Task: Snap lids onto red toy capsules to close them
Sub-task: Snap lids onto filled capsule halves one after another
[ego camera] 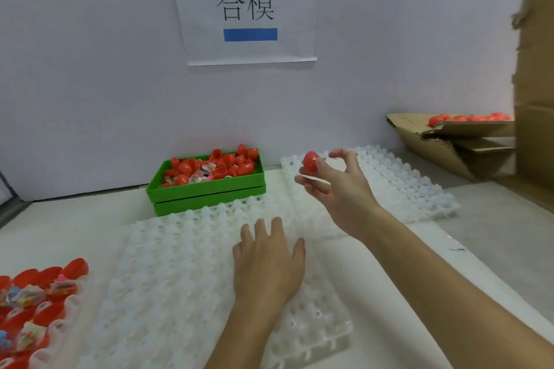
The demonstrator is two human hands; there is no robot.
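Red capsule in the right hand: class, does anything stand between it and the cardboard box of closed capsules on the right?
Nothing visible does. The right hand holds the red capsule above a white tray; the cardboard box lies open beyond.

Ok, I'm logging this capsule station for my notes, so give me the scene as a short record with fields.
right hand: raised, fingers pinching a red capsule
left hand: flat, fingers spread on the near white tray
green bin: red capsule parts and small toys
far white tray: no capsules in it
left edge tray: open red halves with toys
cardboard box: red capsules
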